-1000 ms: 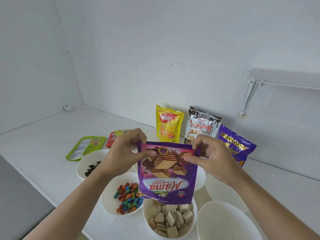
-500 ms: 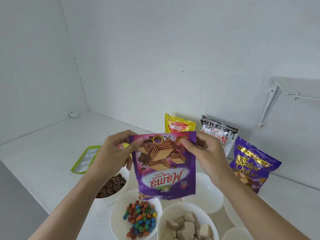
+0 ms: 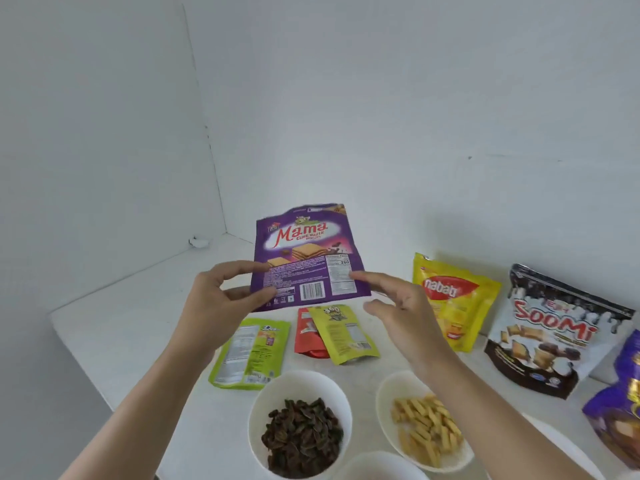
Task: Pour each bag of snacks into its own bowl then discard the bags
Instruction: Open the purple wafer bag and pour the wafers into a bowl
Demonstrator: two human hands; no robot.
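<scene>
While we hold the purple Mama bag (image 3: 304,251) upright in the air over the back of the counter (image 3: 138,306), our left grip (image 3: 218,303) pinches its lower left corner between thumb and fingers. Our right grip (image 3: 405,313) is spread wide beside the lower right edge, fingers straight, holding nothing.

The white counter runs into a corner where the left wall (image 3: 104,133) and back wall (image 3: 381,116) meet, both plain and pale, and a small white object (image 3: 198,241) sits right in that corner. Flat on the counter below the held bag lie a green bag (image 3: 251,351), a red bag (image 3: 306,336) and a yellow-green bag (image 3: 343,334) — the last overlapping the red. Along the back wall stand a yellow nabati bag (image 3: 453,299), a Soomi bag (image 3: 550,334) and, cut by the frame edge, another purple bag (image 3: 620,410). Nearer us, one white bowl (image 3: 311,379) holds dark seeds; a second bowl (image 3: 388,393) holds pale sticks.
</scene>
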